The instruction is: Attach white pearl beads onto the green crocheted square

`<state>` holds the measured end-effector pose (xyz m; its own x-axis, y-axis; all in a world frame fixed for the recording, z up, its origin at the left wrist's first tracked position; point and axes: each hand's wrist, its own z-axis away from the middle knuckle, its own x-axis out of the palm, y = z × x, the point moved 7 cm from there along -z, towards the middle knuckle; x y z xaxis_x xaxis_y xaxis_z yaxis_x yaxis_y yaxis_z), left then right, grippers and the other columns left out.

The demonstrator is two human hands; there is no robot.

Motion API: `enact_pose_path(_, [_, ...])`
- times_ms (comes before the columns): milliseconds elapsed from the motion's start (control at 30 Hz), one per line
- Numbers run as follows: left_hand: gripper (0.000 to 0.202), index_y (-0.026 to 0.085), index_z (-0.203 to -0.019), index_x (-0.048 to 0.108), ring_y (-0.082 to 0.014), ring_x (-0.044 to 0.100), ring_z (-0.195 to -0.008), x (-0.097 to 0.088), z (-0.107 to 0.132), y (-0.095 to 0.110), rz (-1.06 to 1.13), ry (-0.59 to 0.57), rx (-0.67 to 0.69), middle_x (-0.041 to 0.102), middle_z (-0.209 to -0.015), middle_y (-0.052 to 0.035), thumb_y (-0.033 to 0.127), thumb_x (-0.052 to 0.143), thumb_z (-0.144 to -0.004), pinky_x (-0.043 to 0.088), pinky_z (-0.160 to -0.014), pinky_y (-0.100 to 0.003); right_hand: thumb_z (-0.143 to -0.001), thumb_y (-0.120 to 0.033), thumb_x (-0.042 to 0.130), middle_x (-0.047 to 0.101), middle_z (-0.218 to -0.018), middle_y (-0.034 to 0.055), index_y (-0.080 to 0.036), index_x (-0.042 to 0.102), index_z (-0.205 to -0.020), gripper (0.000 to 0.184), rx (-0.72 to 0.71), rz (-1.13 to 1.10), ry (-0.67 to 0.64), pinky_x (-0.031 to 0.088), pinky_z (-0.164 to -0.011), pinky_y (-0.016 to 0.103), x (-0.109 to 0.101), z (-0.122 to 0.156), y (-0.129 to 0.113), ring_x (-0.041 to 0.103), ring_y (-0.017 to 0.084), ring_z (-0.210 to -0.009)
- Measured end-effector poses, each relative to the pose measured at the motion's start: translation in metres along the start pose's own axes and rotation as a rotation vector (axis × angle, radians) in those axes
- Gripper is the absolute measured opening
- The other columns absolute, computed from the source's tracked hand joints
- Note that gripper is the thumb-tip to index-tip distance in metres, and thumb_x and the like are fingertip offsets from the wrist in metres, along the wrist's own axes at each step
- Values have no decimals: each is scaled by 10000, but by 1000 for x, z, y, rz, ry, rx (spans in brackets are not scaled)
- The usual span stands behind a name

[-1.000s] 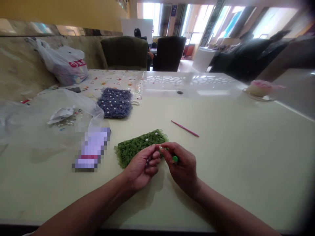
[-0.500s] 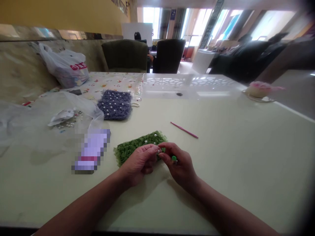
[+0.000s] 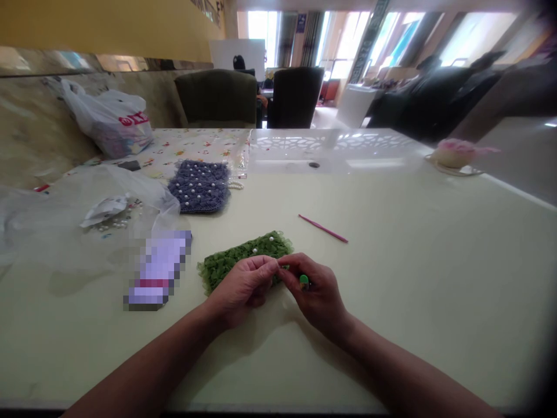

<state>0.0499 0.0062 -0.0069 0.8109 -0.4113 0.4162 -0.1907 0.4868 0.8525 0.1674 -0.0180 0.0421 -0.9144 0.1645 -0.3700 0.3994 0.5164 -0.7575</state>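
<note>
My left hand (image 3: 246, 284) is closed in a pinch, its fingertips meeting those of my right hand over the near right part of a green ruffled piece (image 3: 226, 261). What the left fingertips hold is too small and covered to make out. My right hand (image 3: 315, 287) is closed around a tool with a green handle end (image 3: 303, 282); the tool's other end is hidden by the fingers. White pearl beads (image 3: 271, 238) show on the green piece, which lies flat on the table. Beyond my right hand rests a pink crochet hook (image 3: 322, 228).
A purple beaded piece (image 3: 200, 187) lies farther back. To the left are a pixelated purple phone-like object (image 3: 161, 267), a clear plastic bag (image 3: 65, 232) with loose pearls and a white shopping bag (image 3: 117, 119). A pink flower cup (image 3: 455, 154) stands far right on the white table (image 3: 413, 278).
The fingertips have come closer together, and a pearl bead that showed between them is now hidden. The whole view has shifted slightly.
</note>
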Motion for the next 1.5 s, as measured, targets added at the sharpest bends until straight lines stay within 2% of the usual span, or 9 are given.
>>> enact_pose_path(300, [301, 146, -747, 548, -25, 188, -443, -2, 4, 8, -6, -28, -54, 303, -546, 80, 372, 746, -765, 128, -378, -152, -882, -173, 603, 659, -715, -9, -178, 654, -873, 52, -21, -132, -49, 465, -568, 193, -6, -3, -6, 588, 92, -607])
enact_pose_path(467, [259, 158, -831, 555, -36, 158, -463, -34, 3, 40, 130, 222, 172, 250, -582, 89, 336, 733, -771, 128, -367, -131, -902, -193, 581, 619, -736, 10, -176, 662, -827, 112, 40, -58, 34, 451, -628, 235, -15, -12, 8, 575, 118, -671])
enact_pose_path(800, [321, 136, -862, 546, -26, 172, -448, -52, -7, 31, 190, 330, 228, 248, -569, 101, 337, 759, -728, 145, -353, -116, -840, -138, 580, 673, -946, 49, -205, 686, -1021, 220, 115, 344, -229, 447, -697, 280, 33, -10, 43, 617, 175, -776])
enact_pose_path(900, [341, 130, -864, 551, -25, 177, -446, -55, -8, 31, 192, 342, 234, 254, -564, 103, 354, 765, -720, 140, -352, -116, -806, -87, 556, 680, -922, 44, -195, 680, -949, 218, 130, 375, -215, 437, -704, 280, 38, -7, 48, 612, 180, -781])
enact_pose_path(1033, [357, 127, -858, 558, -23, 183, -444, -58, -9, 30, 189, 355, 234, 260, -559, 104, 366, 776, -708, 139, -353, -117, -843, -196, 572, 652, -754, 12, -178, 652, -811, 88, 168, 190, -59, 407, -632, 247, 21, -10, 48, 548, 138, -656])
enact_pose_path(1133, [362, 128, -861, 570, -23, 175, -446, -59, -10, 29, 183, 344, 231, 244, -561, 106, 368, 787, -698, 135, -355, -118, -851, -321, 590, 582, -630, -11, -165, 650, -772, 184, 252, 139, 84, 369, -571, 241, -7, -15, 55, 473, 119, -571])
enact_pose_path(1267, [363, 136, -848, 584, -26, 174, -457, -55, -9, 30, 170, 304, 220, 230, -572, 104, 335, 822, -660, 124, -360, -123, -827, -294, 583, 589, -663, -3, -150, 702, -985, 245, 303, 211, 235, 368, -587, 259, -43, -22, 63, 451, 120, -574])
enact_pose_path(1367, [345, 147, -875, 611, -30, 172, -461, -44, -7, 27, 147, 237, 179, 235, -565, 102, 325, 821, -668, 124, -370, -133, -829, -303, 603, 612, -712, 13, -149, 706, -966, 231, 297, 106, 225, 374, -593, 261, -45, -23, 56, 451, 115, -590])
enact_pose_path(1500, [285, 157, -904, 659, -30, 196, -448, -30, -2, 26, -53, 225, 224, 288, -545, 89, 339, 778, -720, 143, -390, -165, -827, -352, 655, 549, -652, -8, -150, 692, -809, 206, 353, -211, 36, 343, -544, 235, -19, -18, 36, 426, 92, -576])
